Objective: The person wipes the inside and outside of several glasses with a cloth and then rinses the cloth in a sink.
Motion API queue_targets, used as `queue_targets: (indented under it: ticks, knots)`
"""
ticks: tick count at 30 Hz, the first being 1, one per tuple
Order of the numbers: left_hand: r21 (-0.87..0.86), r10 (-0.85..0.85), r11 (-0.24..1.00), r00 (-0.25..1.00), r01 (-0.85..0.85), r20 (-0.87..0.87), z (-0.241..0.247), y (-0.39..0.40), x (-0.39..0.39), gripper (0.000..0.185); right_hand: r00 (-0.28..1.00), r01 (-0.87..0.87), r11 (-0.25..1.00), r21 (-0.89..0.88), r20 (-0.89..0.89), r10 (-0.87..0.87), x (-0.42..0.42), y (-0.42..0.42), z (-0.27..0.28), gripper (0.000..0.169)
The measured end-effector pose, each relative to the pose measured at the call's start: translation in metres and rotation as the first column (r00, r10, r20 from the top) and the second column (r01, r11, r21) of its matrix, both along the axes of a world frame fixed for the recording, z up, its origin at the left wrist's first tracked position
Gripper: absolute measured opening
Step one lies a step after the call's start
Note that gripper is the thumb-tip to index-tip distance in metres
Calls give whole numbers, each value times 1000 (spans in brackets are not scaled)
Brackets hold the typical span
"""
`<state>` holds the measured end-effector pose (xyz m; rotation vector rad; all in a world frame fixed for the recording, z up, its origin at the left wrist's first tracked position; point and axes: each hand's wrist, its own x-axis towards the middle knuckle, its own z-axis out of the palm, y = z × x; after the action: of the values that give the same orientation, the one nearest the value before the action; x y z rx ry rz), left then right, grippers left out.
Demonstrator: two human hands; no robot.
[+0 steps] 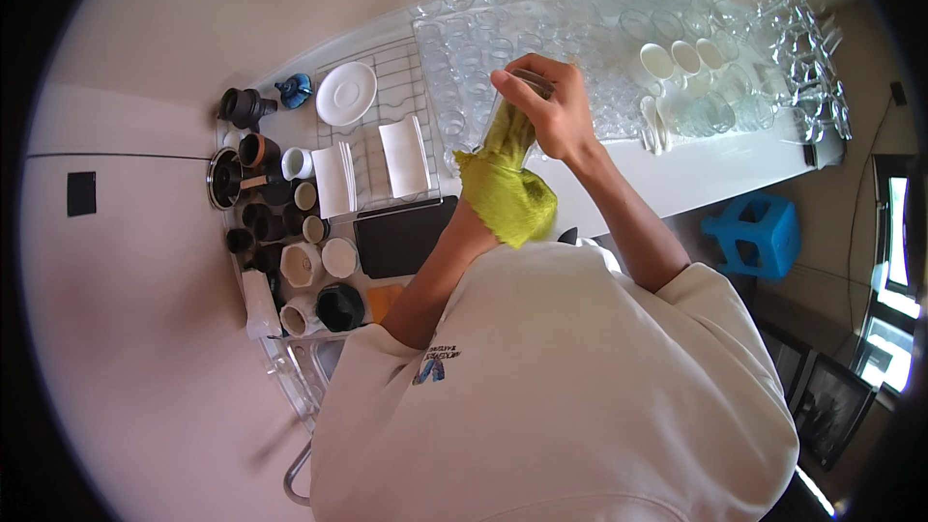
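Note:
My right hand (pixel 547 105) grips one end of a clear drinking glass (pixel 499 114), which is tilted over the counter. A yellow-green cloth (pixel 511 206) is stuffed inside the glass and hangs out from its lower end. My left hand (pixel 484 221) is mostly hidden under the bunched cloth and holds it; only the wrist side shows. Behind the glass, many clear glasses (pixel 467 58) stand in rows on the white counter (pixel 580 192).
A wire rack (pixel 370 69) bears a white saucer (pixel 346 93) and folded white cloths or napkins (pixel 404 156). Dark and pale cups (pixel 301 264) crowd the left, near a black mat (pixel 399 239). White mugs (pixel 656 61) and spoons (pixel 647 119) lie right. A blue plastic stool (pixel 761 235) stands beyond the counter.

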<state>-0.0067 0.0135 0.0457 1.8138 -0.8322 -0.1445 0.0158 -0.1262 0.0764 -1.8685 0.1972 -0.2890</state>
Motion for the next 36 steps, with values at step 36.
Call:
queue_targets:
  ticks: [36]
  knots:
    - [-523,-404,851,702,52,-587,-43,25,5,35,918,-114,963,244,397,8,0,0,-5,28]
